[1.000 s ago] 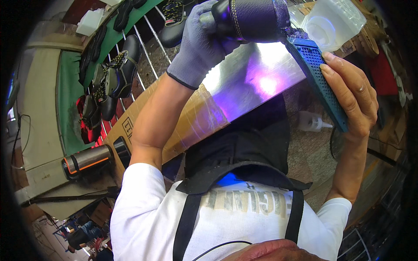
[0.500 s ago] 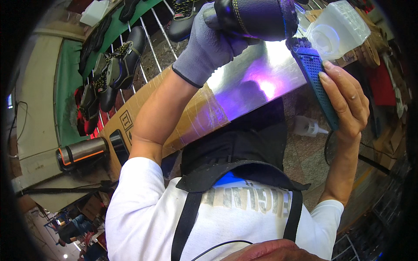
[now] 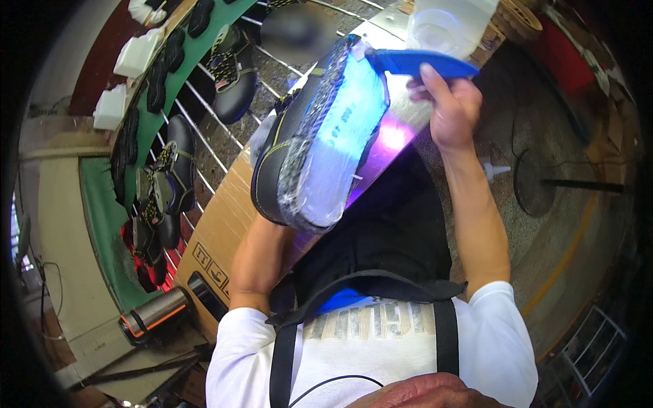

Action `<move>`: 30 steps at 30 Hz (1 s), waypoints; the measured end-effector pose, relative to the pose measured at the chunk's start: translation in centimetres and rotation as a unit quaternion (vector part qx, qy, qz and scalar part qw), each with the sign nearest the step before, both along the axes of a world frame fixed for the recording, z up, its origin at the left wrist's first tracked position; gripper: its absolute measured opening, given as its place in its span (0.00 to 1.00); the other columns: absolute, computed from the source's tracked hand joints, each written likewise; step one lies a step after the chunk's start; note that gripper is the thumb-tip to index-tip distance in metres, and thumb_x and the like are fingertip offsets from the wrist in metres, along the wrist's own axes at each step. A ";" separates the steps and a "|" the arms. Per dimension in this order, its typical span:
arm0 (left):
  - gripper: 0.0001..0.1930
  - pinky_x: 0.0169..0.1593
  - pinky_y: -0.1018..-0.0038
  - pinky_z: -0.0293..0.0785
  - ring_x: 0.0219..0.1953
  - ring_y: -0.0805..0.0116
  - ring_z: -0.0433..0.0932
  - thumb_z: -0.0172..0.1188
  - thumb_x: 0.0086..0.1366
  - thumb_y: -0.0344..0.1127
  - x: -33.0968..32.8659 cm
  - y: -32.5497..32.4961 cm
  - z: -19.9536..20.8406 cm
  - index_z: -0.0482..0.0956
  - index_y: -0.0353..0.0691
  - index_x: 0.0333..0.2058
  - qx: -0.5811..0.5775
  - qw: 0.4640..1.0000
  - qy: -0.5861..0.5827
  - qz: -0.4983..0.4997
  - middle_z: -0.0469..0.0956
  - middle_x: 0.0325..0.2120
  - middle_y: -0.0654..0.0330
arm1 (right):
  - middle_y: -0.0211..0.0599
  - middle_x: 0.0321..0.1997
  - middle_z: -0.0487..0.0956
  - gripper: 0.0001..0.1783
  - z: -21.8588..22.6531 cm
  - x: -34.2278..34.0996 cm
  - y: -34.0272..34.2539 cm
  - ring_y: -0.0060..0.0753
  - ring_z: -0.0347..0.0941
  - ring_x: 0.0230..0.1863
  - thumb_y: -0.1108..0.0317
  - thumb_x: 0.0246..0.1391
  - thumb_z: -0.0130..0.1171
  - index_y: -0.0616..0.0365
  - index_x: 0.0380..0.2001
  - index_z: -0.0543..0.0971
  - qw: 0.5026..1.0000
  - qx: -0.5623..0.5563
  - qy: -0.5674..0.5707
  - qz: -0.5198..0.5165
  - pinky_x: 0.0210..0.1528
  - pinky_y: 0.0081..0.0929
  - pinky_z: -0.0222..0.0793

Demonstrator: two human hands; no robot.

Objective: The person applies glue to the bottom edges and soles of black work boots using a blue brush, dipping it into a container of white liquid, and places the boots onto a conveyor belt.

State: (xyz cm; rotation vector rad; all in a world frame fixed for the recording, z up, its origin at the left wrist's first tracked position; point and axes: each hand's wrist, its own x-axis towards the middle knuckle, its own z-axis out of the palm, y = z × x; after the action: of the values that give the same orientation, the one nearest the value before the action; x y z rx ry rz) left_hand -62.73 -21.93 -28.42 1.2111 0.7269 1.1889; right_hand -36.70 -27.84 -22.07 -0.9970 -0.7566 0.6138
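Observation:
A black shoe (image 3: 269, 160) with yellow stitching is held up in front of me, its pale underside, lit blue at the upper part, facing me. My left hand (image 3: 258, 138), in a grey glove, grips it from behind; the shoe hides most of the fingers. In my bare right hand (image 3: 457, 102) is a blue brush (image 3: 422, 62), the fingers closed round its handle. The brush's far end meets the upper right edge of the underside; its bristles cannot be made out here.
Several black shoes (image 3: 235, 75) rest on a metal rack to the left. A cardboard sheet (image 3: 228, 228) covers part of the shiny bench. Beside it stands a steel flask (image 3: 155, 314). A translucent plastic container (image 3: 449, 27) is beyond the brush, and a round black base (image 3: 534, 183) stands at right.
The shoe has come nearer and turned, so its underside now shows. My right hand has moved up and left, and the brush has swung from steep to nearly level.

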 end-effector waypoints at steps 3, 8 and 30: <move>0.21 0.55 0.63 0.79 0.47 0.59 0.82 0.62 0.66 0.40 0.2 -0.3 0.5 0.77 0.33 0.52 -0.089 0.993 -0.077 -0.028 0.81 0.46 0.50 | 0.47 0.34 0.85 0.11 -0.5 -1.4 -0.5 0.37 0.83 0.32 0.66 0.60 0.64 0.64 0.37 0.84 0.944 -0.105 -0.279 -0.141 0.37 0.32 0.78; 0.19 0.52 0.63 0.81 0.44 0.59 0.83 0.58 0.68 0.40 -0.6 0.7 2.5 0.77 0.33 0.51 -0.183 0.963 -0.172 -0.098 0.82 0.43 0.50 | 0.51 0.41 0.85 0.13 0.5 -7.0 -7.8 0.47 0.85 0.39 0.75 0.54 0.65 0.64 0.44 0.83 0.910 0.180 -0.372 -0.009 0.41 0.33 0.81; 0.16 0.37 0.67 0.77 0.30 0.65 0.81 0.63 0.61 0.48 25.1 30.3 12.3 0.86 0.40 0.34 0.238 0.862 0.446 -0.036 0.85 0.29 0.57 | 0.29 0.19 0.74 0.11 -6.2 1.4 -0.3 0.22 0.67 0.21 0.66 0.59 0.56 0.63 0.27 0.78 0.983 -0.061 -0.167 -0.044 0.26 0.24 0.63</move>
State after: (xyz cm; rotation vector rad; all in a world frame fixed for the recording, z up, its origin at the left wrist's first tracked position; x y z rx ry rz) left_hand -37.68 8.32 -16.13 2.2449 1.0735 0.7055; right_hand -35.30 -28.14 -28.31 -1.2592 -0.9720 0.4228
